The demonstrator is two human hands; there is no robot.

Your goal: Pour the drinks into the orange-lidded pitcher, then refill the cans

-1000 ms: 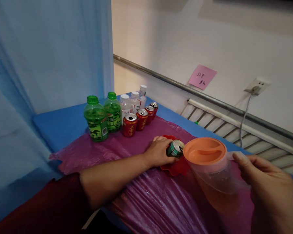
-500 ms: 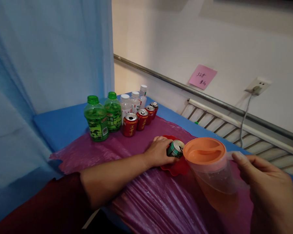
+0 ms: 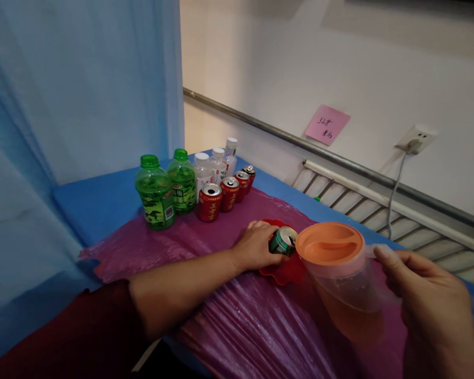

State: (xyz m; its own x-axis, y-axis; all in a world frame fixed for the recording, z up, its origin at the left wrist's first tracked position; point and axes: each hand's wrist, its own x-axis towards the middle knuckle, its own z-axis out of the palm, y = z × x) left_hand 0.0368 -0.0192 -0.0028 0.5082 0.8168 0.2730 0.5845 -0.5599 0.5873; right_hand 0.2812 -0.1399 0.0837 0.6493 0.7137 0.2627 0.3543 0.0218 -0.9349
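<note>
My left hand (image 3: 257, 245) is wrapped round a green drink can (image 3: 281, 241), its opened top leaning toward the pitcher. Beneath the can lies a red dish with a wavy rim (image 3: 278, 278). On the right, my right hand (image 3: 430, 295) grips the handle of a clear plastic pitcher (image 3: 351, 295) with an orange lid (image 3: 332, 243). The pitcher tilts left, its lid edge right at the can's top, and brownish liquid shows inside. Whether liquid is flowing between them I cannot tell.
Several red cans (image 3: 210, 202) stand in a row on purple plastic sheeting (image 3: 237, 316). Behind are white-capped bottles (image 3: 203, 171) and two green bottles (image 3: 155, 195). A blue table (image 3: 90, 195) lies underneath. A radiator (image 3: 379, 221) and a wall socket (image 3: 416, 139) border the right.
Hardly anything differs. Both hands, the can and the tilted pitcher keep their places, with only a tiny shift of the whole view.
</note>
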